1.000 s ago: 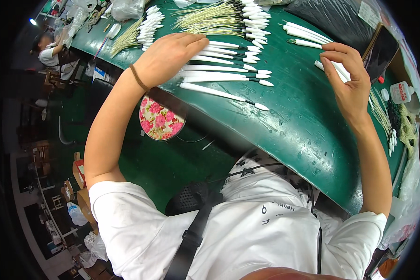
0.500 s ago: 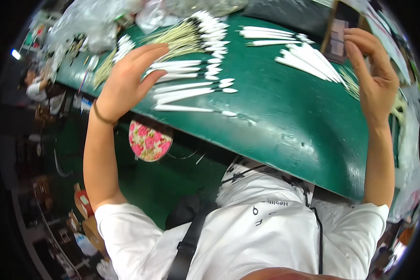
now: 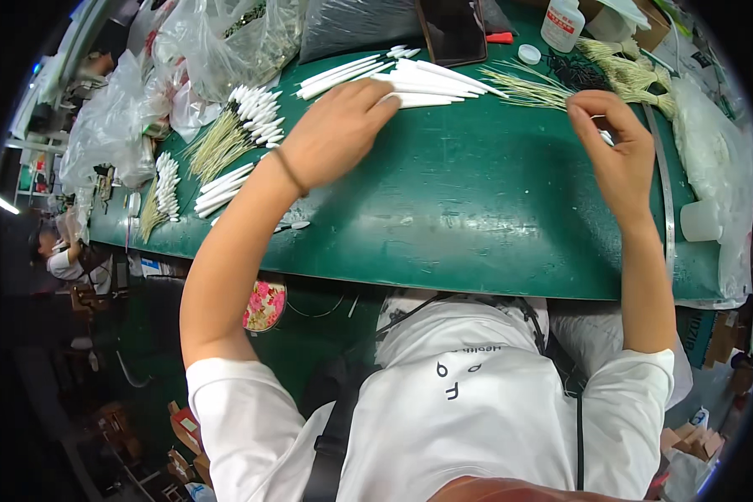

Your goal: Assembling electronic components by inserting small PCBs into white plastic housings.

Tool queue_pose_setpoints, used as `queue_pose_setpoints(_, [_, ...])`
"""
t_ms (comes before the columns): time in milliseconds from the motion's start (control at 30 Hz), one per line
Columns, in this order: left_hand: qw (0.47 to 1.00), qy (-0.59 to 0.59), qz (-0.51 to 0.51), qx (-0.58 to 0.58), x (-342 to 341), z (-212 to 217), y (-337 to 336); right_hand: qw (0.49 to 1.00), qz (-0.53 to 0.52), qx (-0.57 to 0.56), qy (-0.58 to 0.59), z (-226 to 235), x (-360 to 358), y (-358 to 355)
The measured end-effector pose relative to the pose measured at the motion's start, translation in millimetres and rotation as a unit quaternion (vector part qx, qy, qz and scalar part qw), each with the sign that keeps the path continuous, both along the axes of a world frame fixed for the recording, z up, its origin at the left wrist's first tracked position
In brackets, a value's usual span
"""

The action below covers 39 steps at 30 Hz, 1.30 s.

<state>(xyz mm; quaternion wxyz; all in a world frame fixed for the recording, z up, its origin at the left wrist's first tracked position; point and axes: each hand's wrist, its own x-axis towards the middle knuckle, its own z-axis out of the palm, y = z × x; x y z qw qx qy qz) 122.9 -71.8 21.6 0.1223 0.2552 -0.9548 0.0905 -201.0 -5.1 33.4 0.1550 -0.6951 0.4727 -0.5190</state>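
My left hand reaches across the table, its bent fingers apart at the left ends of a fanned pile of white tapered sticks. The fingers hide those ends, and I see nothing held. My right hand is raised at the right with thumb and forefinger pinched together. A small white piece shows within its curled fingers; its full shape is hidden. Near that hand lie thin pale-green stems. Beyond my left wrist are sticks with white bud-like tips, partly hidden by my forearm.
Bundles of white-tipped stems lie at the left, beside clear plastic bags. At the back are a dark phone, a white bottle and its cap. A metal ruler and white cup are at the right.
The view has turned to the right. My left hand has moved from the white-tipped sticks at the left to the fanned pile. My right hand stays raised and pinched.
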Motion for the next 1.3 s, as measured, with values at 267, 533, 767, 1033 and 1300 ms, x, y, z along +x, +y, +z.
queue_pose_setpoints(267, [0.995,-0.086,0.044,0.032,-40,-7,-24,0.997,-0.006,0.036,-0.065,-19,-17,-2])
queue_pose_setpoints(533, [0.997,0.038,0.064,0.032,-37,-16,10,0.990,-0.010,0.142,0.005,-17,-29,-16])
queue_pose_setpoints(767, [0.987,0.141,0.068,0.037,-23,-19,12,0.989,-0.005,0.097,0.110,-2,-11,-25])
queue_pose_setpoints(1033, [0.980,0.043,0.183,-0.067,30,-17,-42,0.998,-0.023,0.059,0.001,-18,1,-21])
queue_pose_setpoints(1300, [0.969,0.033,0.234,-0.068,29,-31,-48,0.999,-0.008,0.048,0.008,-20,0,-19])
